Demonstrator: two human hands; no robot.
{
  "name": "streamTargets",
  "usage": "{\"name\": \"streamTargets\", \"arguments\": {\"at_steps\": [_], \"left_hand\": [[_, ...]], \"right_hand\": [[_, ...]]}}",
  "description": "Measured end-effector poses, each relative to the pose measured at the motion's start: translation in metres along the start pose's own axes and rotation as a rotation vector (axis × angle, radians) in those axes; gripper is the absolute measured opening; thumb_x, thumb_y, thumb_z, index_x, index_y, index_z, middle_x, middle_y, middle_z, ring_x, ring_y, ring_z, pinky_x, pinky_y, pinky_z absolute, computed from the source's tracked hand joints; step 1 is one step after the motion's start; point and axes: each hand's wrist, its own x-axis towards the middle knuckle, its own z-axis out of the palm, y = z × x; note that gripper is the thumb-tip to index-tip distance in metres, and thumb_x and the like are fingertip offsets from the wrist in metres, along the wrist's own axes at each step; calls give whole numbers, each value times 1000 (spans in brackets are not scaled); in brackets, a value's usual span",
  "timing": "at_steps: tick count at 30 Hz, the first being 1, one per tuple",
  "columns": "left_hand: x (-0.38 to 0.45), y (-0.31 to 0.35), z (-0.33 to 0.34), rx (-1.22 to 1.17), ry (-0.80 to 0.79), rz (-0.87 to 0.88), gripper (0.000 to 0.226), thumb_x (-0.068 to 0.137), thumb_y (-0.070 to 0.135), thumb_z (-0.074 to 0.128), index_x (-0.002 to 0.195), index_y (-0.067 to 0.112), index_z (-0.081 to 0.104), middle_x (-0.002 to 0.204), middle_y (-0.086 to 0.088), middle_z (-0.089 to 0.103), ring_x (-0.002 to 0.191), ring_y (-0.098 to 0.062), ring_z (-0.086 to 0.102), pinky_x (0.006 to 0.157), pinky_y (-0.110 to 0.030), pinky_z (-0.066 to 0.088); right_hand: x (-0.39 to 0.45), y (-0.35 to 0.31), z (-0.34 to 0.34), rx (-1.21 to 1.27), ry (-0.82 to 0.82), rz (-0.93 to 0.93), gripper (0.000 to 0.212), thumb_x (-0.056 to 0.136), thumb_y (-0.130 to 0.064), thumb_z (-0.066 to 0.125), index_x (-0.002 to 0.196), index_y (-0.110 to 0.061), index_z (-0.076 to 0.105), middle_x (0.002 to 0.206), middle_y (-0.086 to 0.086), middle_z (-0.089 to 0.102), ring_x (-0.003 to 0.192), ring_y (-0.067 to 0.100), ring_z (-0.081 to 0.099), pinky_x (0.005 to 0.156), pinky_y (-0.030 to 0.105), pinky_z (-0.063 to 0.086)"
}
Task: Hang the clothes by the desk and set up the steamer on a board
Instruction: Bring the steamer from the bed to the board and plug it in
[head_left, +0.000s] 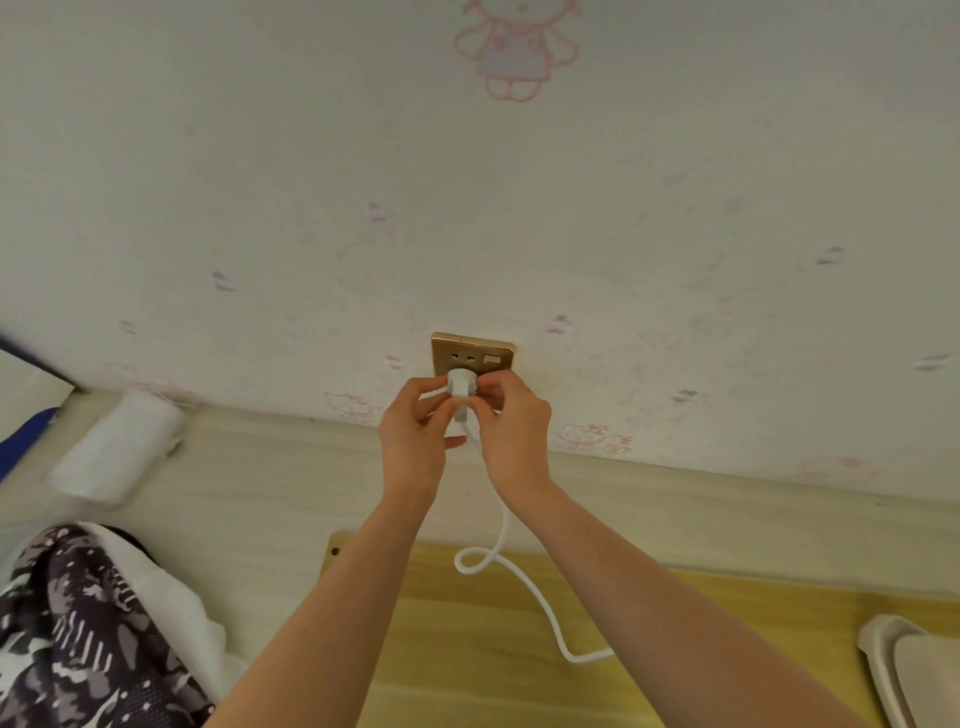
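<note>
At frame centre, against the gold wall socket (471, 355), the white plug (460, 383) is pinched between left hand (415, 436) and right hand (511, 423), apparently for steady, square seating, its cord (498, 540) trailed onto the wooden board (467, 639) below.

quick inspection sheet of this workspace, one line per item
surface: pale wood-grain desk along the wall, with a yellowish board lying on it.
job's things: white plug at the gold wall socket; patterned dark garment at lower left; steamer itself not clearly seen.
clutter: rolled white cloth on the desk; beige object at the right edge.
grippers: left hand and right hand both pinch the plug.
cables: white cord drops from the plug and loops across the board.
surroundings: cartoon-print wallpaper.
</note>
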Motion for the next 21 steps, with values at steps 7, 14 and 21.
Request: {"name": "streamTargets", "arguments": {"at_steps": [7, 14, 21], "left_hand": [[-4, -2, 4, 30, 31, 25, 25, 94, 8, 57, 97, 32, 61, 92, -3, 74, 87, -15, 70, 68, -37, 60], [1, -2, -3, 203, 52, 92, 19, 92, 12, 60, 102, 29, 61, 99, 4, 70, 91, -12, 68, 73, -32, 59], [-47, -16, -10, 356, 103, 75, 15, 93, 25, 57, 107, 27, 62, 92, 7, 70, 90, -11, 66, 84, -42, 56]], "right_hand": [[1, 0, -1, -26, -32, -12, 8, 90, -7, 61, 96, -12, 63, 91, -1, 68, 83, 11, 64, 73, 14, 49], [0, 2, -22, -274, -135, -50, 20, 92, -24, 61, 111, -18, 59, 106, -2, 67, 96, 14, 63, 82, 28, 51], [-42, 14, -78, -492, -279, -58, 36, 98, -30, 48, 131, -16, 47, 125, 1, 59, 112, 20, 56, 88, 33, 48]]}}
